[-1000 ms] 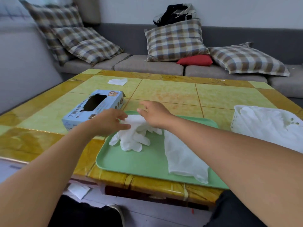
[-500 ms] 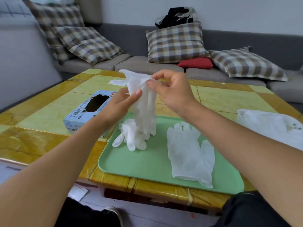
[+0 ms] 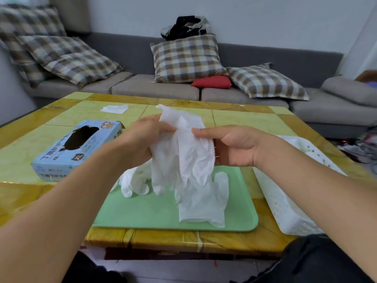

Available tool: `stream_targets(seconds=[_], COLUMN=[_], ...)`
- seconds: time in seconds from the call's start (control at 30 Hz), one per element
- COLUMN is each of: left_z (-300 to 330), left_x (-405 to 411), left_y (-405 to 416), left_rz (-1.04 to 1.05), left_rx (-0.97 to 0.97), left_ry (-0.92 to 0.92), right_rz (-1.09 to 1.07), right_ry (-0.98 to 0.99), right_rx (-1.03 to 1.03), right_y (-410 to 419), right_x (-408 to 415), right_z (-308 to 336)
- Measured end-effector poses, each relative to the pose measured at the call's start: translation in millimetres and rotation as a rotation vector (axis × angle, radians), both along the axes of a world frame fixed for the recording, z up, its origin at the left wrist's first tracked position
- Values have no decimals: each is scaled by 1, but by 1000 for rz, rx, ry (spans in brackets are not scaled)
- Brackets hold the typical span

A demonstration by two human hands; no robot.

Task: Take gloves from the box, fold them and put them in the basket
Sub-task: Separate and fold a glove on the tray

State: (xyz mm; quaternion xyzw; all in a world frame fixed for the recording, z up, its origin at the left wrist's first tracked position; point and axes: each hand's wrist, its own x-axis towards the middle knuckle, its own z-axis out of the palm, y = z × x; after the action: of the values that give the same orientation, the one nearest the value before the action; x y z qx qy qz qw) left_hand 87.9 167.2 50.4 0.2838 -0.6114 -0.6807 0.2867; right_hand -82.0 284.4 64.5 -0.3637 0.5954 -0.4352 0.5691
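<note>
Held up above the middle of the pale green plastic tray [image 3: 142, 217]: a thin, crumpled white disposable glove [image 3: 183, 152], cuff uppermost, fingers drooping toward the tray. Left hand [image 3: 140, 139] closed round the glove's left edge near the cuff, thumb pinching the film; right hand [image 3: 230, 146] with thumb laid on the right edge and curled fingers behind, so both grips closed on the same glove. Judged feather-light, limp and slightly clingy, with no stiffness to keep a crease; likely to bunch or stick to itself, therefore best taken by the cuff corners and drawn taut, then laid flat on the tray before folding. Little risk of tearing unless stretched hard. On the tray beneath: a second flat white glove [image 3: 202, 209] near the tray's right edge, and a bunched white glove [image 3: 134, 182] toward its left edge. Light blue cardboard glove box [image 3: 75, 148] near the bench's left edge, white perforated plastic basket [image 3: 285, 201] at the right edge, yellow and green tiled bench [image 3: 234, 121] beneath all. Against half a second earlier: glove lowered from well above the box to just over the tray, hands spread further apart, glove opened wider; flat glove, box and basket unmoved.
</note>
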Motion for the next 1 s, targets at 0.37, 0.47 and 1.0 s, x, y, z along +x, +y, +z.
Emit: stream_targets(seconds=[0.37, 0.47, 1.0], left_z=[-4, 8, 7], left_x=[-32, -30, -43], left_y=[5, 8, -1], left_rz=[-33, -125, -32], left_rx=[-69, 12, -471], left_ry=[-234, -171, 218], right_rz=[-190, -177, -421], right_ry=[48, -56, 425], right_rx=[-25, -71, -725], right_y=[2, 2, -4], right_x=[-16, -22, -34], right_z=[-15, -9, -2])
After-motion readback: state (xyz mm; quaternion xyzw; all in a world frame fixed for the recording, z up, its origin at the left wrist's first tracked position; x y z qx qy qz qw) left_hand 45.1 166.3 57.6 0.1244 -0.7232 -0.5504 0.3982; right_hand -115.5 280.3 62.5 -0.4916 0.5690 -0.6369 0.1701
